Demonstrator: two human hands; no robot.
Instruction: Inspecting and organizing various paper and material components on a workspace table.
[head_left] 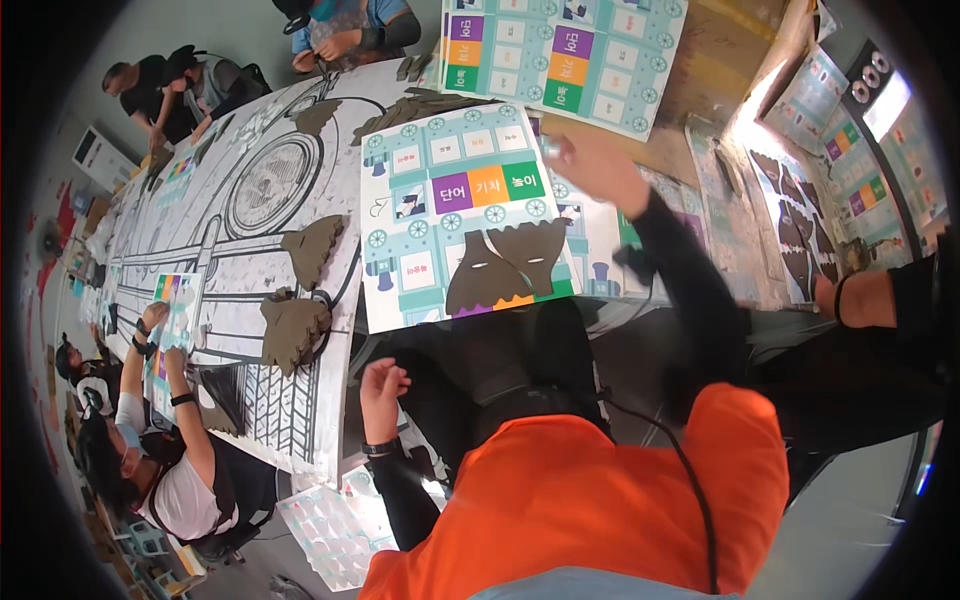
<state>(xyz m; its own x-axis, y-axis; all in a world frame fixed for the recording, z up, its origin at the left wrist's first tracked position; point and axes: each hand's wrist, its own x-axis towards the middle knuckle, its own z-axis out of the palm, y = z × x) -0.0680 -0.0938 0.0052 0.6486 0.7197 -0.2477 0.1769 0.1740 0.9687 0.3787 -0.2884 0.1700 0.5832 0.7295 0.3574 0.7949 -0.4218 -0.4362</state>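
Note:
A printed card sheet in pale teal with purple, orange and green blocks lies on the table edge in front of me. Two dark brown cut-out pieces with wavy edges rest side by side on its near right part, the left piece touching or nearly touching the right piece. Off the sheet's near left corner, my left hand hangs in the air, fingers loosely bent, holding nothing visible. Over the sheet's far right edge is my right hand; its fingers are blurred, and whether they grip anything is unclear.
Stacked printed sheets lie beyond. Brown piles, including one near pile, sit on the table printed with a vehicle drawing. A person handles a sheet at left; others stand far off. Another person's arm reaches in at right beside brown pieces.

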